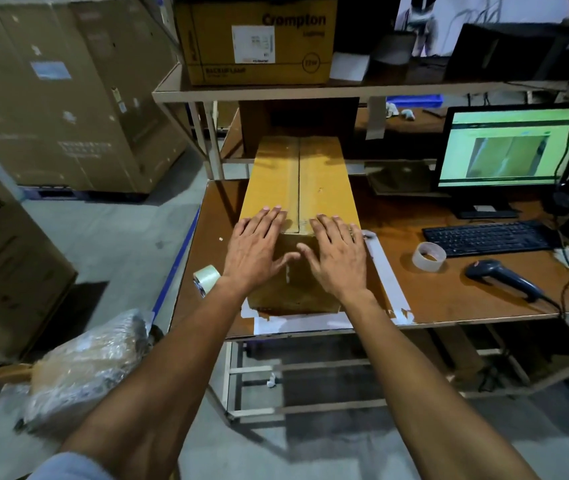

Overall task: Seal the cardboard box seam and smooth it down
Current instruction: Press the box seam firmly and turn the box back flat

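A long brown cardboard box (314, 174) lies on the wooden table (449, 289), its top seam (299, 181) running away from me under clear tape. My left hand (258, 245) lies flat over the near top edge, left of the seam, fingers spread. To the right of the seam my right hand (336, 252) presses flat the same way, thumb down on the front face. Neither hand holds anything. A roll of clear tape (206, 277) sits by my left wrist at the table's left edge.
A second tape roll (429, 257), a barcode scanner (504, 277), a keyboard (487, 237) and a lit monitor (515, 147) stand to the right. A shelf above carries a yellow carton (258, 39). Large cartons (61, 95) and a wrapped parcel (89, 365) stand on the floor at left.
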Demonstrator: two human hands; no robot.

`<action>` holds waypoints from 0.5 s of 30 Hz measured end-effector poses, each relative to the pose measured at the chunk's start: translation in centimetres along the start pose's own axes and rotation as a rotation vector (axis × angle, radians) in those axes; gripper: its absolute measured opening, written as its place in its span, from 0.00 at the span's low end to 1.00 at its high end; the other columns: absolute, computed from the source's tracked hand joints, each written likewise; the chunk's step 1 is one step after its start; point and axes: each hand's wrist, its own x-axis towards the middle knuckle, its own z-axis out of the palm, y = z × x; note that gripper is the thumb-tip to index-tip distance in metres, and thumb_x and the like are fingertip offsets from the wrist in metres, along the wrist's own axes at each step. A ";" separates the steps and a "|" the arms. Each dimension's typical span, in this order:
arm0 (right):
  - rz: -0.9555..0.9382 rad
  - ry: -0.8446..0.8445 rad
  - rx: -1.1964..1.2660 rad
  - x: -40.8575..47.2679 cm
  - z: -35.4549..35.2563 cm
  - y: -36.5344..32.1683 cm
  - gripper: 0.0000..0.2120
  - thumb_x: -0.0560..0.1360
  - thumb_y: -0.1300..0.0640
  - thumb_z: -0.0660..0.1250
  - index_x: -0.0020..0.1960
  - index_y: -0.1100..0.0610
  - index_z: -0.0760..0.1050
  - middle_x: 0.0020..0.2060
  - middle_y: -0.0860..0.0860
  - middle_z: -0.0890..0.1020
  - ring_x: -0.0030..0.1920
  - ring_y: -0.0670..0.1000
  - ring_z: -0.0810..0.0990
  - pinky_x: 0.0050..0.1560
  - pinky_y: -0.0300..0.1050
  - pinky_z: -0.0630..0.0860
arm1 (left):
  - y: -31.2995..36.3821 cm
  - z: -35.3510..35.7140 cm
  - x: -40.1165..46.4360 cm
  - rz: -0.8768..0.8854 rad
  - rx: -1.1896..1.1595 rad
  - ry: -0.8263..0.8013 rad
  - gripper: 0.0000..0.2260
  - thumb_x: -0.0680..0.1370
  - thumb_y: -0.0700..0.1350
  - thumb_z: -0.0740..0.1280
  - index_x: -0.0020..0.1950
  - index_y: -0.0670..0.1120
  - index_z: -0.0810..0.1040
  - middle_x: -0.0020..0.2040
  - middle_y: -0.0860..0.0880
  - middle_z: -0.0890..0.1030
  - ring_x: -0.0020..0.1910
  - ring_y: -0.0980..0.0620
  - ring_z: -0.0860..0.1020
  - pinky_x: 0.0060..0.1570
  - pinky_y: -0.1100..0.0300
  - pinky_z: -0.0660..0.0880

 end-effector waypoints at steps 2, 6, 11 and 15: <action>0.033 0.021 0.044 0.1 -0.1 -0.3 0.28 0.87 0.37 0.52 0.80 0.50 0.70 0.79 0.51 0.74 0.80 0.56 0.69 0.81 0.60 0.60 | 0.5 0.0 0.3 -0.057 -0.024 0.033 0.36 0.85 0.71 0.52 0.86 0.50 0.63 0.85 0.49 0.68 0.85 0.49 0.64 0.79 0.45 0.62; 0.041 0.078 0.028 0.2 0.5 -0.4 0.25 0.87 0.39 0.56 0.78 0.52 0.73 0.76 0.52 0.76 0.77 0.57 0.72 0.78 0.61 0.63 | 0.9 0.8 0.6 -0.097 -0.016 0.072 0.32 0.87 0.66 0.54 0.84 0.48 0.67 0.81 0.47 0.74 0.83 0.47 0.67 0.77 0.45 0.64; -0.007 0.069 -0.012 0.0 1.1 0.1 0.27 0.87 0.39 0.55 0.78 0.53 0.71 0.76 0.54 0.75 0.77 0.59 0.72 0.78 0.61 0.62 | 0.5 1.4 0.3 -0.084 -0.006 0.059 0.35 0.85 0.66 0.59 0.86 0.47 0.62 0.83 0.46 0.71 0.84 0.47 0.65 0.78 0.45 0.64; -0.074 0.032 -0.052 -0.2 1.2 0.8 0.30 0.85 0.39 0.61 0.81 0.53 0.66 0.78 0.54 0.72 0.79 0.59 0.69 0.79 0.62 0.61 | 0.4 1.4 0.0 -0.044 0.010 0.071 0.39 0.84 0.68 0.62 0.87 0.46 0.59 0.84 0.45 0.68 0.85 0.46 0.63 0.79 0.44 0.63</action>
